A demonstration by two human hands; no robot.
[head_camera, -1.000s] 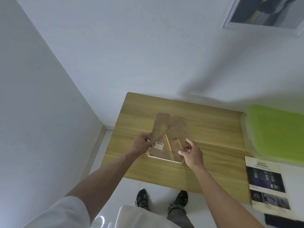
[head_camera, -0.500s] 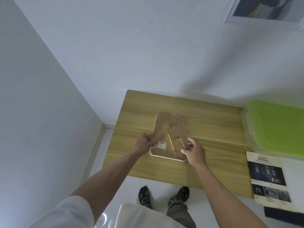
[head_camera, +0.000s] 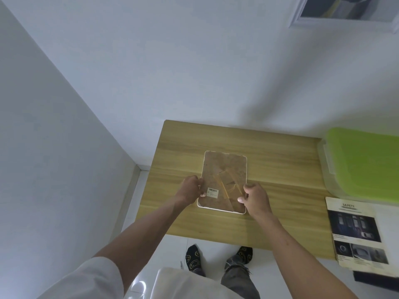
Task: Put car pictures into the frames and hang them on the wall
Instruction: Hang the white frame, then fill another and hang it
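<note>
Picture frame (head_camera: 223, 182) lying face down on the wooden table (head_camera: 280, 169), brown backing board upward, thin white rim showing all round. Small barcode label (head_camera: 212, 192) near the lower left of the backing; strips of yellowish tape (head_camera: 225, 187) crossing its middle. Left hand (head_camera: 191, 189) curled round the frame's left edge low down, fingers pinching it. Right hand (head_camera: 255, 198) gripping the right edge near the lower corner, thumb laid on the backing. Frame set left of the table's centre, apart from every table edge, bare wood on all sides of it. Green-lidded plastic box (head_camera: 362, 167) at the table's right end, well apart from the frame. Printed car sheet (head_camera: 358, 234) just below the box, reaching past the table's near edge. Table's far edge against the white wall (head_camera: 194, 72); side wall close on the left. Another white frame (head_camera: 345, 16) already hung on the wall, upper right, cut off by the view's edge. White floor and socked feet (head_camera: 218, 255) below the near edge.
</note>
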